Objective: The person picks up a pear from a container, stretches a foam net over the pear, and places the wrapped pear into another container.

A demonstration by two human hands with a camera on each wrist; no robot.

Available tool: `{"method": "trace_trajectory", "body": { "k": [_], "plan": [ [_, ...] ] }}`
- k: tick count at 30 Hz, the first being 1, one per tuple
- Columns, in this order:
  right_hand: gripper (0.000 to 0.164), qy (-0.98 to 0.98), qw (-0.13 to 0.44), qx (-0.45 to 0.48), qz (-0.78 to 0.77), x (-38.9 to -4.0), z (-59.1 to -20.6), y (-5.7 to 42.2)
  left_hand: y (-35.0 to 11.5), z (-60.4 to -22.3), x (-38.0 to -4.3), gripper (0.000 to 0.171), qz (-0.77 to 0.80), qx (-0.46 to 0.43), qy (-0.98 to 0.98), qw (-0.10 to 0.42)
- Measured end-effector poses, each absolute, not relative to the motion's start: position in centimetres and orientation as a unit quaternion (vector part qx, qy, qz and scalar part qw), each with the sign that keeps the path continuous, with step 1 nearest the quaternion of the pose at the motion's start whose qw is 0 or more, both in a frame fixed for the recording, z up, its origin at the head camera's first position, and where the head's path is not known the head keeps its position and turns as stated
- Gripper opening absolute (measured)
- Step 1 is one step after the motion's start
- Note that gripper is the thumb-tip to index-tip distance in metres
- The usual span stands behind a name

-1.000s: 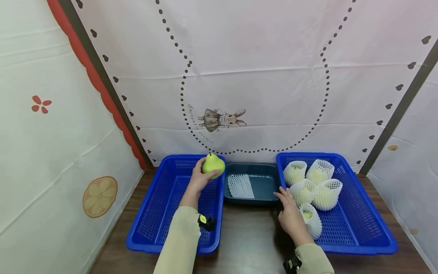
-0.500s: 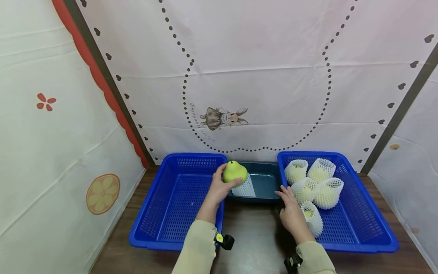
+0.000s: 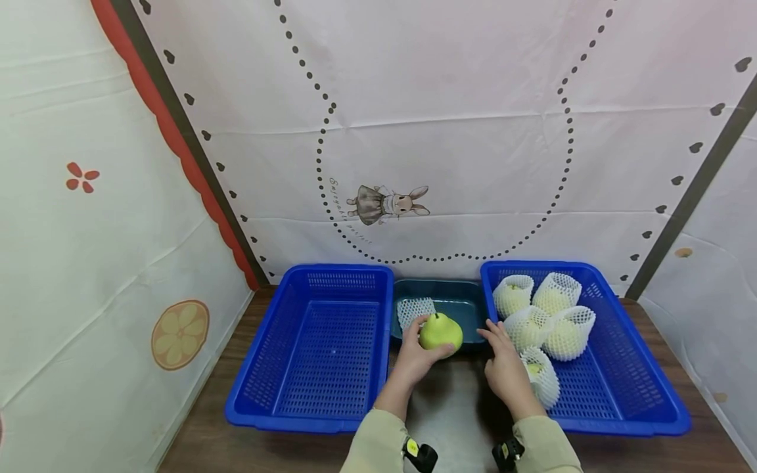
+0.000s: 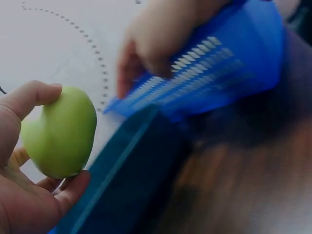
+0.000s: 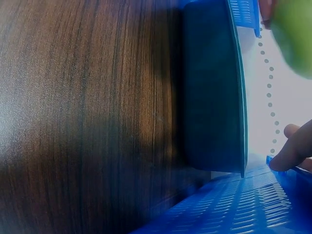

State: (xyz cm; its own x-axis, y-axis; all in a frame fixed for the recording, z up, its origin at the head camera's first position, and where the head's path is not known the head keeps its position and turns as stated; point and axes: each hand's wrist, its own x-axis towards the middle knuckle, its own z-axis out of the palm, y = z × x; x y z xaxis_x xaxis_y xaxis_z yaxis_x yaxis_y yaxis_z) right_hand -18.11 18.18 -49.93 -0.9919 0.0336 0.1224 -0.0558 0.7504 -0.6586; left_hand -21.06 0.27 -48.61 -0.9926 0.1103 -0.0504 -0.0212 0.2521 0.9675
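My left hand (image 3: 414,358) grips a yellow-green pear (image 3: 440,332) between thumb and fingers, above the front edge of the dark teal tray (image 3: 464,305). In the left wrist view the thumb lies on one side of the pear (image 4: 66,131) and fingertips on the other. A white foam net sleeve (image 3: 414,307) lies flat in the tray's left part, partly hidden by the hand. At the near-left rim of the right blue basket (image 3: 627,394) is my right hand (image 3: 505,369), holding nothing, its fingers loosely extended over the rim.
Several pears in white foam nets (image 3: 556,295) sit in the right basket's left half. Another blue basket (image 3: 331,355) stands left of the tray. All rest on a brown wooden table (image 3: 319,450), with a white printed cloth (image 3: 461,164) hanging behind.
My left hand has carried the pear from over the left basket rightward and toward me, past the foam net to the tray's front edge. My right hand has stayed nearly still.
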Motion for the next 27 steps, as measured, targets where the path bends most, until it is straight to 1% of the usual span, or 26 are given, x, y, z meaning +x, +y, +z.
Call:
{"method": "trace_trajectory", "body": {
  "k": [3,7,14,20,27],
  "plan": [
    [0.058,-0.934,0.07,0.008,0.351,-18.1,-50.0,18.2,0.6,-49.9,-20.2,0.068,0.597,0.031,0.8,0.057],
    [0.058,-0.934,0.072,0.008,0.349,-18.2,-50.0,18.2,0.7,-51.6,-19.2,0.065,0.577,0.054,0.814,0.046],
    [0.058,-0.935,0.068,0.005,0.347,-18.2,-50.1,18.2,0.8,-54.4,-18.9,0.068,0.558,0.036,0.827,0.054],
    [0.058,-0.935,0.068,0.005,0.347,-18.1,-50.1,18.2,0.5,-55.0,-18.8,0.066,0.55,0.067,0.832,0.033],
    [0.059,-0.934,0.067,0.006,0.352,-18.1,-50.2,18.2,0.6,-55.1,-19.1,0.07,0.541,0.039,0.838,0.066]
  ]
}}
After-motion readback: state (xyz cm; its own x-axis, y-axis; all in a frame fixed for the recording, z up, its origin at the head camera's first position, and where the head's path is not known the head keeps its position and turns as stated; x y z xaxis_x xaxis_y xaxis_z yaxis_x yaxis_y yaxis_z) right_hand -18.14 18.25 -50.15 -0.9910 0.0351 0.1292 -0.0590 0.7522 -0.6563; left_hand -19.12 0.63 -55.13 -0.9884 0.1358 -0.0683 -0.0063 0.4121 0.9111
